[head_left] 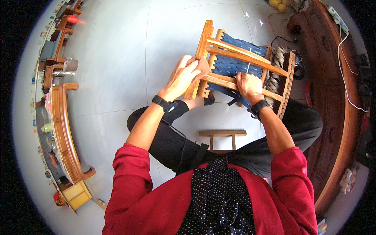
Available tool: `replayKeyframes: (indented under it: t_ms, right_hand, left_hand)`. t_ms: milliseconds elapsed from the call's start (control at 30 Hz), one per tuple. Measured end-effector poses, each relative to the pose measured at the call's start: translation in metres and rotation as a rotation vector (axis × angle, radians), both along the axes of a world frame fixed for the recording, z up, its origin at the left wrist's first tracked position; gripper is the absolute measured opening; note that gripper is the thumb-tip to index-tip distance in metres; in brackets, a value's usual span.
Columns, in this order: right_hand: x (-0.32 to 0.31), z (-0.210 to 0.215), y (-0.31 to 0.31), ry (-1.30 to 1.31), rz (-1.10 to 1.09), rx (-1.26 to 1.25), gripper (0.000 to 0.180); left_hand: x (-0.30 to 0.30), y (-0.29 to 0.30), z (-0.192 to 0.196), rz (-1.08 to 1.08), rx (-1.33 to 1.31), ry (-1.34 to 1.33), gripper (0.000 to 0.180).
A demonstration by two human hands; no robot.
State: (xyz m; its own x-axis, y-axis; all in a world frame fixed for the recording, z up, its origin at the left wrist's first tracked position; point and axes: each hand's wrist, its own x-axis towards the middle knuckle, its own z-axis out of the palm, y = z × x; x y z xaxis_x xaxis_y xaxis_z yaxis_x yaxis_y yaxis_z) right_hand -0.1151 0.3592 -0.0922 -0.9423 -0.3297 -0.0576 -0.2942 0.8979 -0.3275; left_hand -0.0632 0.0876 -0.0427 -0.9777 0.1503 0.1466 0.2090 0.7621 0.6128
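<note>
A wooden folding stool (203, 39) with a woven dark-blue strap seat (235, 64) lies tipped on its side before my knees. My left hand (183, 74) presses a curved reddish-brown piece (202, 67), which looks like sandpaper, against the stool's left end bar. Its fingers are bent round that piece. Farther right, my right hand (250, 84) is closed around the stool's lower rail (221, 80). A thin metal rod (248, 62) crosses just above that hand. At the right, a bar with a row of slots (288, 84) forms the other end.
Below the stool, a small wooden stand (222, 133) rests on the pale tiled floor (113, 58) between my legs. Dark carved furniture (313, 58) runs along the right, with a white power strip (338, 19) on it. A wooden bench (64, 129) lines the left.
</note>
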Motion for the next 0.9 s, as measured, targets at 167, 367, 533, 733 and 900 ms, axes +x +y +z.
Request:
replayKeyframes:
  t_ms: [167,367,533,733,900]
  right_hand:
    - [0.000,0.003,0.000,-0.023,-0.019,0.016,0.050]
    - [-0.001,0.000,0.000,-0.006,0.002,0.035,0.047]
    - [-0.002,-0.001,-0.002,-0.058,-0.053,0.052,0.049]
    - [-0.002,0.001,-0.003,-0.055,-0.083,0.052,0.049]
    - [-0.003,-0.003,-0.002,-0.056,-0.092,0.039,0.051]
  left_hand:
    - [-0.071,-0.004,-0.004,-0.005,-0.001,0.036,0.033]
    - [-0.167,0.001,-0.002,0.001,-0.145,0.108,0.040]
    - [-0.170,-0.002,-0.012,0.066,-0.191,0.045,0.046]
    - [-0.118,-0.009,-0.007,0.034,-0.222,-0.007,0.039]
    - [-0.071,-0.009,0.000,-0.011,-0.195,-0.020,0.036]
